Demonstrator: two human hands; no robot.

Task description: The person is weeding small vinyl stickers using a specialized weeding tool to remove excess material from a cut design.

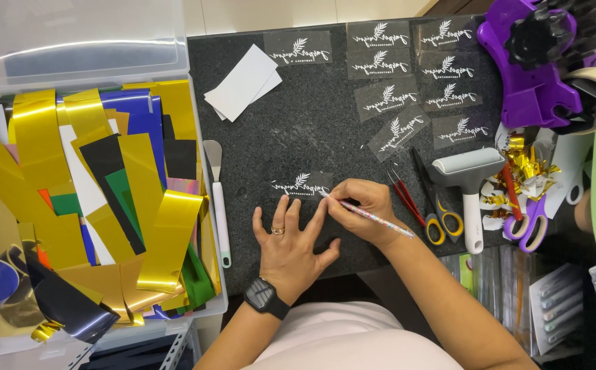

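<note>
Sticker: a clear sticker (302,184) with white writing is laid flat near the bench's front edge, long side running left to right.
Left hand: the left hand (289,243) is spread flat just below it, fingertips touching.
Right hand: the right hand (366,209) is pinched on a thin tool (370,216), tip set at the sticker's right end.

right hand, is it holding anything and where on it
The right hand grips a thin pen-like weeding tool near its tip end, tip on the clear decal strip. The left hand presses flat, holding nothing.
</note>
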